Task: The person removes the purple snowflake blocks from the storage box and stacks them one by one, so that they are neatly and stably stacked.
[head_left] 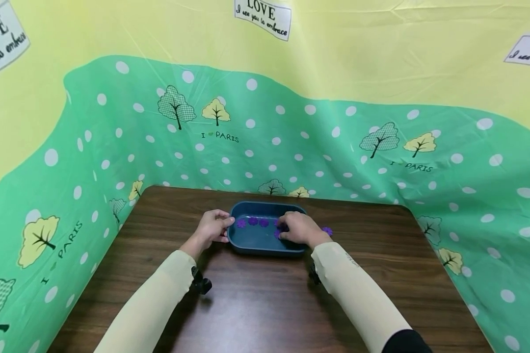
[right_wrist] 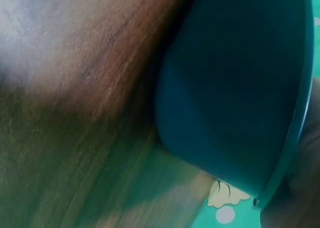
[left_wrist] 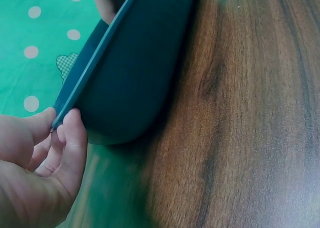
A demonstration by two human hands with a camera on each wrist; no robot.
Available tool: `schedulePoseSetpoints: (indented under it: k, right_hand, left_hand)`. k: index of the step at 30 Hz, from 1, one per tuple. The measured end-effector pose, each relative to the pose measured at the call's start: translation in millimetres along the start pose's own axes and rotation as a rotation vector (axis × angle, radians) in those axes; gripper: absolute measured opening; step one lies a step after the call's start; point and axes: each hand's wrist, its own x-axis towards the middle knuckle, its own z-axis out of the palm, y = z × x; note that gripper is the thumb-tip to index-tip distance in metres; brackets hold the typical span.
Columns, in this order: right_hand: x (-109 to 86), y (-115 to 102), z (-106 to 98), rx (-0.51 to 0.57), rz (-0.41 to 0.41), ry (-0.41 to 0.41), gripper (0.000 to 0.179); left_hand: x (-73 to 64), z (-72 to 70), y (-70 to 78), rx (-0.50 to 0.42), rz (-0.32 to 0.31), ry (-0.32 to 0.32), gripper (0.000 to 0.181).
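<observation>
A dark blue oval basin (head_left: 267, 252) stands on the table, with several small purple flower-shaped pieces (head_left: 263, 222) on its floor. My left hand (head_left: 212, 227) grips the basin's left end; in the left wrist view, the thumb and fingers pinch its rim (left_wrist: 82, 80). Reaching over the basin's right side, my right hand (head_left: 299, 228) has bent fingers down inside, right by a purple piece (head_left: 277, 234). Whether the fingertips pinch that piece is hidden. Another purple flower piece (head_left: 327, 230) shows outside the basin, just beyond the right wrist. The right wrist view mostly shows the basin's outer wall (right_wrist: 230, 97).
The dark wood-grain table (head_left: 265, 304) extends around the basin. A green and yellow patterned cloth (head_left: 247, 147) hangs behind the table and along its sides. Each sleeved forearm carries a small black device (head_left: 200, 282) at the wrist.
</observation>
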Motion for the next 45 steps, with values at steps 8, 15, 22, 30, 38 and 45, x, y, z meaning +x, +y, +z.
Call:
schedulePoseSetpoints:
  k: [8,15,22,30,38,45]
  right_hand:
    - [3.7,-4,7,-0.018,0.018,-0.013,0.036]
    - [6.7,-4,8,-0.034,0.003,-0.016,0.033]
    - [7.2,-6,6,-0.045,0.002,-0.036,0.030]
    - [9.4,-7,4,-0.048,-0.011,-0.064,0.029]
    - [11.2,-6,5,-0.040,-0.025,-0.074,0.027]
    - [14.9,-7,3,-0.013,-0.022,-0.099,0.024]
  left_hand:
    - [0.8,0.2,-3.3,-0.006,0.008,0.003,0.030]
    - [1.3,0.3,-3.1,-0.008,0.007,0.007,0.029]
    - [1.5,0.4,-3.1,-0.003,0.005,0.012,0.029]
    - [1.9,0.5,-2.8,0.006,-0.007,0.014,0.030]
    - [-0.6,0.9,-1.2,0.011,-0.007,0.015,0.032]
    - [-1.9,1.3,0.0,0.009,-0.010,0.018,0.032]
